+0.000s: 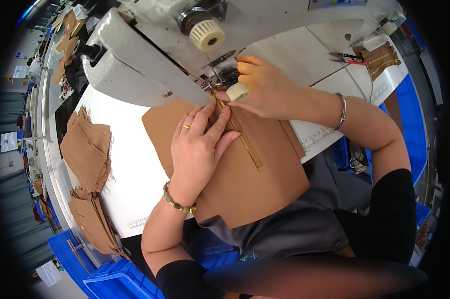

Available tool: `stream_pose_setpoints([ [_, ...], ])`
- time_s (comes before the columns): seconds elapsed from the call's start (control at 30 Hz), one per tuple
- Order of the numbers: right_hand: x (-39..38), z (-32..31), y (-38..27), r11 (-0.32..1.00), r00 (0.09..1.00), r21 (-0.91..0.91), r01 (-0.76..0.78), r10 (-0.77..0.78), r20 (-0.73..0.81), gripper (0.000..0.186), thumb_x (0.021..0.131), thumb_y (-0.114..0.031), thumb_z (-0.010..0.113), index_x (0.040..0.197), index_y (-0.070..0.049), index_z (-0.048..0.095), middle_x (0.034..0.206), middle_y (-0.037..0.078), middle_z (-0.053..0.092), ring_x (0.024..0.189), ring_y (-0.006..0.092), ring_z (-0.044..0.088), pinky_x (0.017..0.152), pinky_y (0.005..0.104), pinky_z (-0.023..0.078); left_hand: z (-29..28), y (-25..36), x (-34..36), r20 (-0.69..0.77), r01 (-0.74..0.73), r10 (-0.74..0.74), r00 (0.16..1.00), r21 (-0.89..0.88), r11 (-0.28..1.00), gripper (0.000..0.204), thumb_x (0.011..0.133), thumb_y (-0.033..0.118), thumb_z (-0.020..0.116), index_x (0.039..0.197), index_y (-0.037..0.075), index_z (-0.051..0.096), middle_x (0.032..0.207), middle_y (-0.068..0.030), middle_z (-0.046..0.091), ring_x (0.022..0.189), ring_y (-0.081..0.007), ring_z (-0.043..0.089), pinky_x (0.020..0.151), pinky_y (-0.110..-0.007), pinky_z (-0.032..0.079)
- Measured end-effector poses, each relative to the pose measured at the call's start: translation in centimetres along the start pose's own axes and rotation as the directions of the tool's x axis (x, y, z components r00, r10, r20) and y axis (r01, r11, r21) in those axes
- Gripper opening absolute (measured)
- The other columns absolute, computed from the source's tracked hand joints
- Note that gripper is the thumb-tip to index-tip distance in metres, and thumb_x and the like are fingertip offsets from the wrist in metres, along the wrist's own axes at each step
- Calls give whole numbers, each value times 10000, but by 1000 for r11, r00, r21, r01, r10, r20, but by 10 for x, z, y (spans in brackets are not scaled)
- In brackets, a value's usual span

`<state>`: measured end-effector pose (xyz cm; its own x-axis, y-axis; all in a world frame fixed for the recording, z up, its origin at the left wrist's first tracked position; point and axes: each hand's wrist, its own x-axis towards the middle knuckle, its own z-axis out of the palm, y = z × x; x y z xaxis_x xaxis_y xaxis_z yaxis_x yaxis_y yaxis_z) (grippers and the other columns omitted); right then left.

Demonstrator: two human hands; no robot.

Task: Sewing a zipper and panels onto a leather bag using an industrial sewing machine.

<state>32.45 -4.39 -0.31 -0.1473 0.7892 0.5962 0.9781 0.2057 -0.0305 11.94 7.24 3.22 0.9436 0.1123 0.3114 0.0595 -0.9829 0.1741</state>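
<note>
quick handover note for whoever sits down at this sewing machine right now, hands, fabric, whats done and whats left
Left hand: flat on the tan fabric panel, fingers pressing the strip just before the needle area.
Right hand: beside the presser foot, steadying the fabric at the needle.
Panel lies on the white table, its near edge hanging over toward the lap.
Done: the strip's far end is already at the foot.
Left: the rest of the strip lies short of the needle. Stacks of tan pieces wait at the left.
</note>
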Motion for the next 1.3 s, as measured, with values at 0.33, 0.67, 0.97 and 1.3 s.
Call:
stream_pose_setpoints([
  [0.33, 1, -1, -1, 999, 1000, -35, -26, 26, -16, 188, 890, -233, 621, 963, -147, 771, 1124, -41, 738, 1079, 160, 616, 1013, 373, 438, 3, -1, 0, -17, -14, 15, 1000, 20, 1000, 474, 849, 353, 778, 1252, 105, 748, 1337, -106, 670, 1212, -303, 632, 988, -392, 520],
  [0.67, 1, -8, 1, 983, 979, -123, 136, -153, -135, 95, 865, -219, 646, 866, -129, 676, 841, -13, 667, 819, 171, 618, 835, 349, 454, 4, -1, 0, -9, 6, -6, 1000, 35, 999, 464, 849, 342, 782, 1251, 111, 750, 1331, -109, 672, 1205, -310, 637, 979, -394, 528],
  [0.97, 4, -6, -3, 999, 1000, -50, -19, 19, -3, 70, 863, -210, 663, 852, -148, 635, 654, -3, 587, 631, 199, 604, 681, 335, 411, 6, -2, 1, -7, 19, -19, 1000, 3, 1000, 540, 826, 418, 775, 1264, 106, 729, 1337, -116, 664, 1243, -347, 617, 1034, -454, 503],
  [1.3, -64, -93, -37, 956, 982, 237, -172, 149, 113, 158, 863, -218, 763, 885, -93, 669, 823, 54, 597, 761, 271, 602, 711, 392, 482, -3, 112, -75, 80, -56, 35, 996, 274, 960, 639, 899, 281, 747, 1426, -22, 550, 1485, -234, 546, 1388, -399, 517, 1096, -516, 444],
])
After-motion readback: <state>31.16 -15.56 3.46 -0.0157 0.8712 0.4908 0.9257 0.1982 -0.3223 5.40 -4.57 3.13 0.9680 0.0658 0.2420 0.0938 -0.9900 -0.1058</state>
